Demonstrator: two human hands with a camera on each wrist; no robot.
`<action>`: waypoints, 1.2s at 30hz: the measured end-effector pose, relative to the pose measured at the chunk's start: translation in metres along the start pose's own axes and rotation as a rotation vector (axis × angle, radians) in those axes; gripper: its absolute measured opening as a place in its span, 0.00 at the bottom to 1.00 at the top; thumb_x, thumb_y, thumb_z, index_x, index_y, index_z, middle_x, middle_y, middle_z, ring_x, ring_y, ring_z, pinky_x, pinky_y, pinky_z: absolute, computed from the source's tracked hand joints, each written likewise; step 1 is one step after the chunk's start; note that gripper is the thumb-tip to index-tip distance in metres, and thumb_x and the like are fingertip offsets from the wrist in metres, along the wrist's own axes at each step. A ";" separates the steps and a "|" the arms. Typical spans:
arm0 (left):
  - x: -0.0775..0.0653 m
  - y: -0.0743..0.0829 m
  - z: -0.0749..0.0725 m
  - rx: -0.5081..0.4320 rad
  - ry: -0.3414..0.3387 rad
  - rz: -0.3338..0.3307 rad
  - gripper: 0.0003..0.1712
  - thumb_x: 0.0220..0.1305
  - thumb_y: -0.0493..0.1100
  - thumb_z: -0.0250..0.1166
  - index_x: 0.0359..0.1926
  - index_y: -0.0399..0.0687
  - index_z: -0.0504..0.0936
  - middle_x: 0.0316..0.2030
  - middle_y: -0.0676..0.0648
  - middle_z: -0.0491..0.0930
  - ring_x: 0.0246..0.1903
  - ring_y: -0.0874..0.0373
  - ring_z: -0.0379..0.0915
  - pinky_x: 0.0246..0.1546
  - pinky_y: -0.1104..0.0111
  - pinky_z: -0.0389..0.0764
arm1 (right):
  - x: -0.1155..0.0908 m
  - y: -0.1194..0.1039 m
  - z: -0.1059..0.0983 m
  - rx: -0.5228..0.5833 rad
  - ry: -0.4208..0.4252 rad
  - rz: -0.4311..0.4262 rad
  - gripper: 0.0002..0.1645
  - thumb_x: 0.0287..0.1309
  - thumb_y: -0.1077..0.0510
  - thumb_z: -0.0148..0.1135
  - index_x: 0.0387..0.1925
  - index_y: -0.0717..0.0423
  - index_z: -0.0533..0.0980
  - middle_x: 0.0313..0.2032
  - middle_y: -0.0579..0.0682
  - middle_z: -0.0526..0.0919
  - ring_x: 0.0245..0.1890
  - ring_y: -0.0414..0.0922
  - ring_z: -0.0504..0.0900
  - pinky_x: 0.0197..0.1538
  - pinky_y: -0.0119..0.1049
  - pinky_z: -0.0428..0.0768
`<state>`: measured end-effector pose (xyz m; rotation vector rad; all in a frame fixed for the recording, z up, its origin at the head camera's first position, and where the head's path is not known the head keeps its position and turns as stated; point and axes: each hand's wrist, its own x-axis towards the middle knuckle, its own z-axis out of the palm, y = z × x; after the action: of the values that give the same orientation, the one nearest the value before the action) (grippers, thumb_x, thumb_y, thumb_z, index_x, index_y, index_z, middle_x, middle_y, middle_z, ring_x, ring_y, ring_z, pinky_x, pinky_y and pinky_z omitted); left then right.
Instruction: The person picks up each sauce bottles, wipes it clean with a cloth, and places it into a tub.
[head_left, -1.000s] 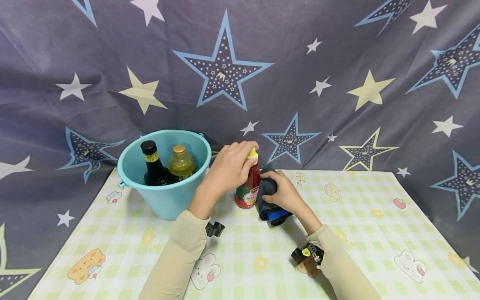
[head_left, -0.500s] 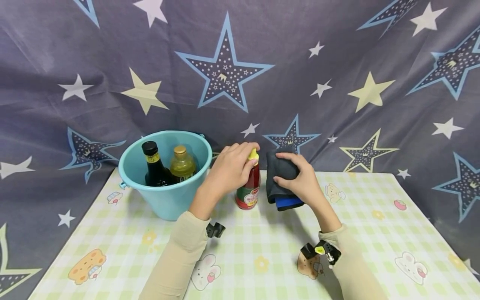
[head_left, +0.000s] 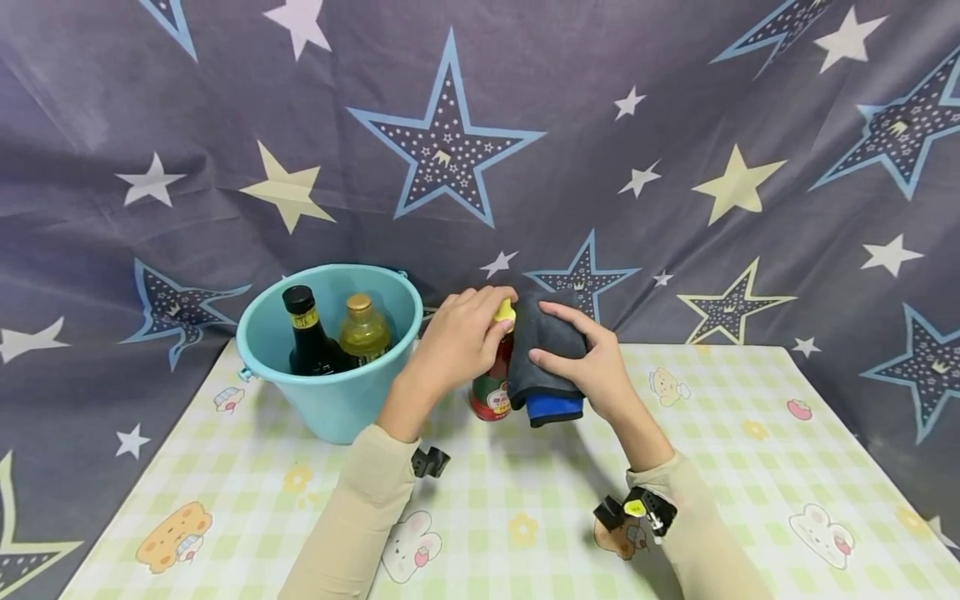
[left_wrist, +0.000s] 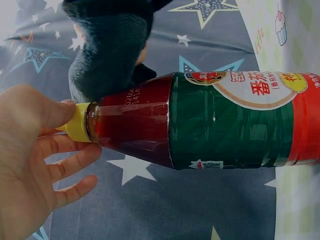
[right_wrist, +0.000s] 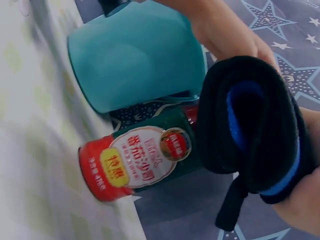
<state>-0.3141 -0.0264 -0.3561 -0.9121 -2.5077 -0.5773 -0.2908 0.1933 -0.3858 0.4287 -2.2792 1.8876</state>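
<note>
My left hand (head_left: 457, 342) pinches the yellow cap (left_wrist: 77, 122) of a ketchup bottle (head_left: 491, 398), which stands upright on the table. In the left wrist view, thumb and index finger are on the cap and the other fingers stay off it. A folded dark grey cloth (head_left: 547, 346) with a blue inner side (right_wrist: 237, 117) is in the grip of my right hand (head_left: 603, 367). Raised above the tabletop, the cloth overlaps the bottle's upper right side in the head view. The right wrist view looks into its rolled folds, which hide the bottle's neck.
Left of the bottle stands a light blue bucket (head_left: 337, 404). Inside it are a dark bottle (head_left: 313, 350) with a black cap and a bottle of yellow oil (head_left: 364, 333). A star-patterned curtain (head_left: 480, 167) hangs behind the checked tablecloth (head_left: 720, 500).
My right hand lifted the cloth from low beside the bottle, up and to the right, then brought it left against the bottle's upper part. The left hand has stayed on the cap.
</note>
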 end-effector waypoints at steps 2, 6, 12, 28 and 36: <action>0.000 0.000 0.000 0.001 -0.002 -0.002 0.21 0.78 0.48 0.56 0.66 0.48 0.73 0.56 0.47 0.81 0.48 0.50 0.76 0.54 0.56 0.76 | 0.000 0.002 0.002 -0.004 -0.005 -0.007 0.37 0.53 0.61 0.78 0.65 0.41 0.77 0.65 0.47 0.78 0.53 0.49 0.79 0.45 0.34 0.85; 0.000 0.001 0.000 0.002 -0.004 -0.005 0.21 0.78 0.48 0.56 0.66 0.49 0.73 0.57 0.48 0.80 0.49 0.50 0.77 0.56 0.55 0.76 | 0.001 0.007 0.002 -0.033 -0.010 -0.032 0.37 0.53 0.61 0.78 0.65 0.40 0.78 0.64 0.46 0.78 0.55 0.48 0.79 0.47 0.32 0.83; -0.001 0.001 0.000 0.000 0.000 -0.003 0.20 0.78 0.48 0.56 0.66 0.49 0.73 0.58 0.48 0.80 0.51 0.50 0.77 0.57 0.54 0.76 | 0.001 0.011 0.003 -0.153 -0.025 -0.087 0.36 0.53 0.58 0.79 0.64 0.35 0.79 0.59 0.48 0.80 0.52 0.47 0.78 0.48 0.33 0.80; 0.000 0.001 0.002 0.010 0.015 0.011 0.20 0.78 0.47 0.56 0.65 0.47 0.74 0.54 0.47 0.81 0.46 0.50 0.76 0.54 0.55 0.77 | 0.004 0.017 0.004 -0.296 -0.038 -0.114 0.34 0.53 0.57 0.79 0.63 0.40 0.80 0.61 0.49 0.83 0.57 0.55 0.76 0.48 0.45 0.78; 0.000 0.000 0.002 0.002 0.020 0.009 0.20 0.78 0.46 0.56 0.65 0.47 0.74 0.55 0.48 0.81 0.47 0.50 0.76 0.55 0.55 0.77 | 0.005 0.020 0.001 -0.299 -0.066 -0.080 0.34 0.53 0.59 0.79 0.62 0.43 0.81 0.61 0.55 0.82 0.68 0.60 0.70 0.56 0.50 0.77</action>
<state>-0.3143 -0.0250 -0.3577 -0.9126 -2.4846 -0.5777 -0.3018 0.1949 -0.4034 0.5361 -2.4917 1.4836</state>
